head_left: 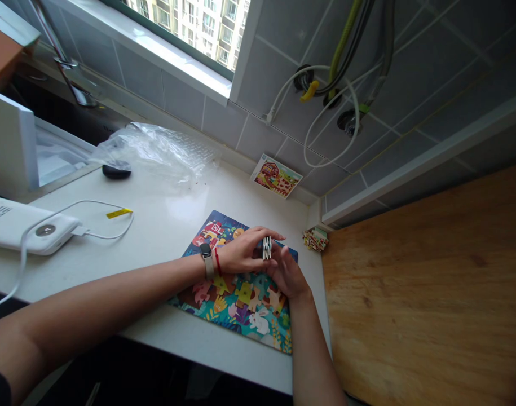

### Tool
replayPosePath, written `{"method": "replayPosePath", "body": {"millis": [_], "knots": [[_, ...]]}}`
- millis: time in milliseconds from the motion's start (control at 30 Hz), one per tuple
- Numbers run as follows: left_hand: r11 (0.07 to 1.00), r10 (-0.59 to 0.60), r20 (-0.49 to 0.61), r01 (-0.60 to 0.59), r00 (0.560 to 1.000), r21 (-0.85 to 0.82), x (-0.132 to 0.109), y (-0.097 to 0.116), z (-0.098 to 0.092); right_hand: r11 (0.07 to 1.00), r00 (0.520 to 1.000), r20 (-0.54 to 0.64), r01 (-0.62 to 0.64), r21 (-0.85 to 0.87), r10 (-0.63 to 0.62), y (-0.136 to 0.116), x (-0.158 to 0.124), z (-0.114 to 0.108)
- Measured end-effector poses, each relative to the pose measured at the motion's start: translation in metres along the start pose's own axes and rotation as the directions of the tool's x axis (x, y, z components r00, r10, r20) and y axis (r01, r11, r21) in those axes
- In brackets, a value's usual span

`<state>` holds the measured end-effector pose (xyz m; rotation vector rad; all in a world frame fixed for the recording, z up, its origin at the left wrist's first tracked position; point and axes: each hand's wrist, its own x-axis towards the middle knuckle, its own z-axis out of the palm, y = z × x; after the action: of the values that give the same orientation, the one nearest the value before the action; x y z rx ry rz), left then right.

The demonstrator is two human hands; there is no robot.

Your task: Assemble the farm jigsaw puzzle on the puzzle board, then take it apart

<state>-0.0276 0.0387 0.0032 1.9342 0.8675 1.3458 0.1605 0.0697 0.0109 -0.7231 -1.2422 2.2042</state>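
A small stack of puzzle pieces (267, 248) stands on edge between my hands, its layered sides facing up. My left hand (243, 252) grips the stack from the left, index finger along the far end and thumb at the near end. From the right, my right hand (290, 276) curls its fingers against the same stack, with the thumb raised beside it; some fingertips are hidden. Under both hands lies a colourful puzzle board (224, 316) with animals and plants, partly covered by my wrists.
A pile of puzzle pieces (316, 239) sits by the wall corner. A picture card (277, 176) leans against the tiles. Crumpled clear plastic (156, 149), a black mouse-like object (116, 172) and a white power bank (42, 228) with cable lie left. A wooden board (427, 282) is at right.
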Motion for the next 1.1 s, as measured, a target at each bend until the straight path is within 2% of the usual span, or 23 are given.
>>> {"method": "replayPosePath", "body": {"millis": [133, 267, 367, 433, 533, 667, 767, 900, 1100], "knots": [[0.997, 0.009, -0.034, -0.012, 0.999, -0.071, 0.0, -0.002, 0.001, 0.999, 0.995, -0.099, -0.012, 0.053, 0.017, 0.0, 0.003, -0.004], [0.997, -0.013, -0.039, 0.01, 0.999, -0.08, -0.002, -0.009, 0.005, 0.995, 0.991, -0.135, 0.028, 0.1, -0.014, -0.002, 0.004, -0.005], [0.995, -0.079, -0.112, 0.072, 0.991, -0.066, -0.002, -0.016, 0.008, 0.998, 0.97, -0.238, 0.051, 0.031, -0.042, -0.004, 0.004, -0.008], [0.991, -0.129, -0.168, 0.124, 0.977, -0.041, -0.002, -0.02, 0.01, 0.991, 0.91, -0.398, 0.084, -0.102, -0.118, -0.003, 0.003, -0.013], [0.982, -0.19, -0.205, 0.187, 0.96, -0.033, -0.001, -0.023, 0.011, 0.947, 0.745, -0.6, 0.134, -0.291, -0.29, 0.001, -0.003, -0.023], [0.97, -0.242, -0.24, 0.236, 0.94, -0.053, 0.001, -0.02, 0.01, 0.886, 0.519, -0.733, 0.119, -0.448, -0.44, 0.003, -0.024, -0.041], [0.962, -0.272, -0.242, 0.264, 0.931, -0.067, 0.003, -0.017, 0.008, 0.849, 0.399, -0.772, 0.036, -0.527, -0.496, -0.002, -0.04, -0.054], [0.951, -0.309, -0.223, 0.295, 0.925, -0.094, 0.005, -0.017, 0.007, 0.795, 0.315, -0.787, -0.138, -0.591, -0.53, -0.009, -0.053, -0.066], [0.93, -0.362, -0.201, 0.337, 0.91, -0.15, 0.005, -0.017, 0.005, 0.653, 0.281, -0.796, -0.459, -0.602, -0.536, -0.013, -0.058, -0.075]]}}
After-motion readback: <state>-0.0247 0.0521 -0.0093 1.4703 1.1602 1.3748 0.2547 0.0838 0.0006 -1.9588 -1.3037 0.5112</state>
